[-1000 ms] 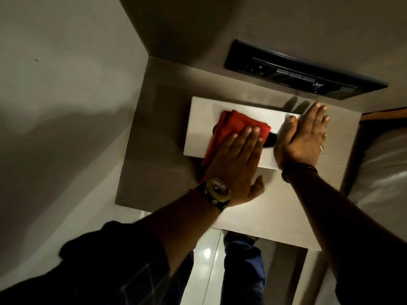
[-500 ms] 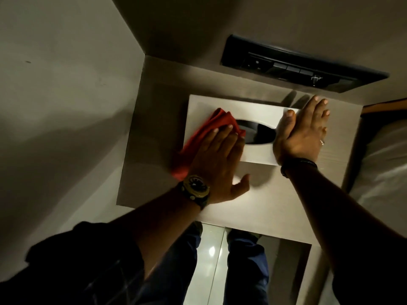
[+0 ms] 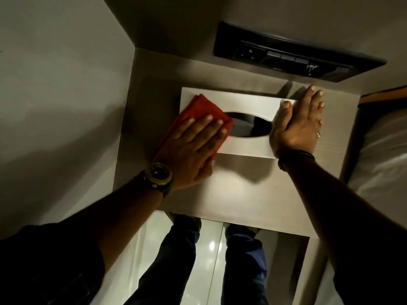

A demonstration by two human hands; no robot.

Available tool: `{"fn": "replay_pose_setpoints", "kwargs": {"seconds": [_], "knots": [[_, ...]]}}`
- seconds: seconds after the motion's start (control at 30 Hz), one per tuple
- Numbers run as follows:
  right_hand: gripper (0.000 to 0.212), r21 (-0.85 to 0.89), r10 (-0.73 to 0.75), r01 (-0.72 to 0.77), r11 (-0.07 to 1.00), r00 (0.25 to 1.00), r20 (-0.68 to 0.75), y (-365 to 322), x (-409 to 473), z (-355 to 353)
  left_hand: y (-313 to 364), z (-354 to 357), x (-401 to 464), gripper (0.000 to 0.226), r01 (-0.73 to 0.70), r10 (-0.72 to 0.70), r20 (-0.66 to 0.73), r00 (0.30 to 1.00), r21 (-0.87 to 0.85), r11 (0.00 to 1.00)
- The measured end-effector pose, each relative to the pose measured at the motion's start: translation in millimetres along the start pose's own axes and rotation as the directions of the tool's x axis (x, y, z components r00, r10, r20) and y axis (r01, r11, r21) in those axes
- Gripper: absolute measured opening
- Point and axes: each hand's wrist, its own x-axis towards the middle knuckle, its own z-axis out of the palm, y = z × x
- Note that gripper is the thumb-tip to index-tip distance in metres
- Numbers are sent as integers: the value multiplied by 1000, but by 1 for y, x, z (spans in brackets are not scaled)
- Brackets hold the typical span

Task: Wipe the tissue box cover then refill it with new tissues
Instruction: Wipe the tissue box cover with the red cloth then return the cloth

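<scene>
**Red cloth on the white box**

The left hand [image 3: 191, 150] lies flat with straight fingers and presses a red cloth [image 3: 198, 113] down on the tissue box cover [image 3: 240, 102]. It holds nothing in a curled grip. The cloth sits under the fingers and pokes out past the fingertips, toward the far left corner of the cover. A watch [image 3: 157, 175] is on that wrist.

The right hand [image 3: 297, 126] is also flat and straight. It rests against the right end of the cover, with the thumb on the top and the other fingers reaching past the box.

Between the two hands is the long opening [image 3: 251, 124] in the top of the cover. Inside looks dark, and no tissue pokes out.

The cover stands on a small table [image 3: 242, 190], near the back, under both hands. A black panel [image 3: 293, 53] is on the wall beyond the fingers.
</scene>
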Motion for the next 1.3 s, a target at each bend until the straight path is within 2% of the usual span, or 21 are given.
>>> {"fn": "replay_pose_setpoints", "kwargs": {"seconds": [0.1,0.2,0.43,0.63,0.7,0.8,0.83,0.87,0.9,1.0,1.03,1.3], "knots": [[65,23,-8,8,1000,1000,-1,-1,0,1,-8,-2,-1,63,16,-16,2,1000,14,1000],[66,45,-10,10,999,1000,0,0,1,2,6,-4,14,66,161,-161,-1,987,28,987],[68,67,0,0,998,1000,1,-1,2,5,33,-1,48,67,462,-461,-61,885,10,887],[67,93,11,-14,996,1000,26,-2,0,4,48,2,47,67,569,-573,-91,815,-69,820],[67,94,16,-18,995,1000,23,-1,1,4,43,2,50,68,702,-706,-95,702,-76,708],[66,98,24,-26,995,999,27,-3,1,5,37,-6,75,72,883,-891,-63,450,-121,454],[66,98,27,-30,995,999,28,-3,2,4,36,-9,81,73,906,-914,-44,402,-124,405],[66,99,33,-36,994,999,33,-3,2,4,37,-11,84,73,912,-919,-28,394,-110,395],[66,100,37,-41,994,999,39,-3,2,3,38,-10,83,73,898,-902,-18,431,-84,431],[66,95,36,-40,995,998,44,-4,2,3,44,-7,74,72,745,-745,-5,668,14,667],[66,96,38,-42,994,998,45,-4,3,4,44,-7,75,72,703,-703,-7,711,29,711],[69,109,14,-19,994,999,52,-5,1,3,44,-7,90,78,567,-567,20,823,23,824]]}}
